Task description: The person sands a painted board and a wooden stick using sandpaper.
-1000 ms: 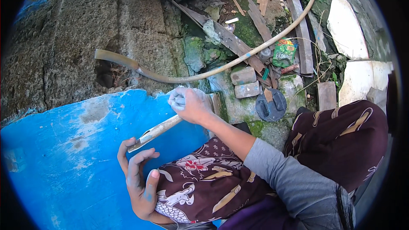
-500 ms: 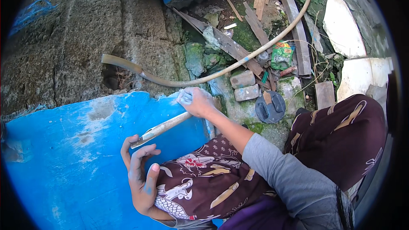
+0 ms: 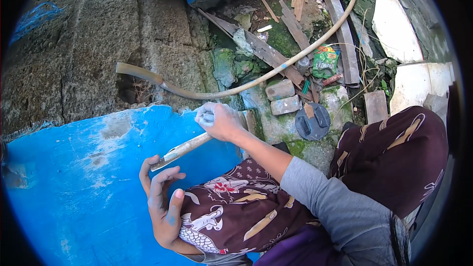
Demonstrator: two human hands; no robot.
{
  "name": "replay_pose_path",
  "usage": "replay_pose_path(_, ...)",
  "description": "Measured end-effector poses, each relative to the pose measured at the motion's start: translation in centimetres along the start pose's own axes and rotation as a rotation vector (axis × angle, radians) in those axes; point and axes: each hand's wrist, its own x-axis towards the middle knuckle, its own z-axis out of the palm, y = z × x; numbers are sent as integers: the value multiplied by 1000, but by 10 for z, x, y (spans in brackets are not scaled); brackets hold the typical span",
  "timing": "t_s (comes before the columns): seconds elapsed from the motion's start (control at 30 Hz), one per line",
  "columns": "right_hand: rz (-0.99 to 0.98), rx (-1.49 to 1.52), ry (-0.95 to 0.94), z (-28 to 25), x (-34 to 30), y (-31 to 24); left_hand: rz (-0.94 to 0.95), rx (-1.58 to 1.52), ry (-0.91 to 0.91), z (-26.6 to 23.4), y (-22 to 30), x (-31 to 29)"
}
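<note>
Right hand (image 3: 219,119) clenched round the upper end of a pale stick (image 3: 183,149), fingers (image 3: 206,116) wrapped tight and dusted with pale blue; stick slanting down-left from that fist, lying across the blue surface (image 3: 74,192), its lower tip meeting the left hand (image 3: 162,202); left hand open, fingers (image 3: 165,177) loosely spread and curled, fingertips touching the stick's tip without closing on it, blue smears on thumb and palm; left hand resting beside a patterned brown cloth (image 3: 236,212) over the knee; grey sleeve (image 3: 335,207) on the right forearm; beyond the blue surface, a rough stone wall (image 3: 84,54); tan hose (image 3: 236,88) curving from the wall up to the right, well above the right hand; bricks (image 3: 283,96) and a dark round lid (image 3: 313,121) near on the mossy ground; wood scraps (image 3: 295,24) farther off.
</note>
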Motion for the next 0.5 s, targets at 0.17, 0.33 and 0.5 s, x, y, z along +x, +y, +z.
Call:
replay_pose_path(0.17, 37, -180, 96, -3, 14, 31, -10, -8, -10, 5, 4, 3)
replay_pose_path(0.33, 82, -50, -5, -2, 4, 12, -27, 11, -20, 1, 1, 1)
replay_pose_path(0.5, -69, 128, -17, -4, 11, -2, -5, -13, -17, 4, 2, 2)
